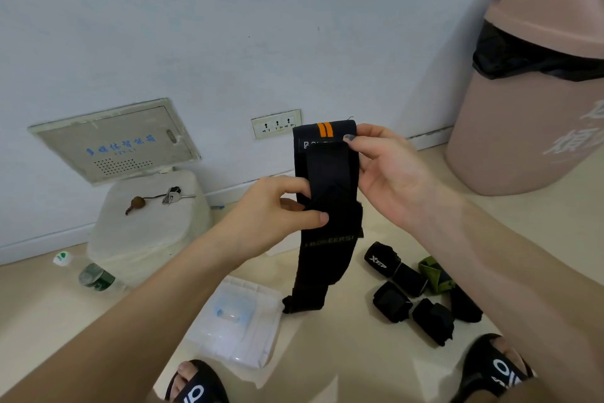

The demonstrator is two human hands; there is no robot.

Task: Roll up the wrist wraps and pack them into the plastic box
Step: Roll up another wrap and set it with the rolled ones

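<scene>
Both hands' fingers pinch black wrap [327, 206] held up; beige floor [343, 353], pale wall [196, 27], clear box [238, 321] below

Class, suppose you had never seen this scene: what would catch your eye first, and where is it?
First, the long black wrist wrap with orange stripes, held up mid-frame: the left hand pinches its middle, the right hand its top edge. Next, the rolled wraps lying on the floor at lower right, and the clear plastic box below the hands. A large pink bin fills the right edge.
</scene>
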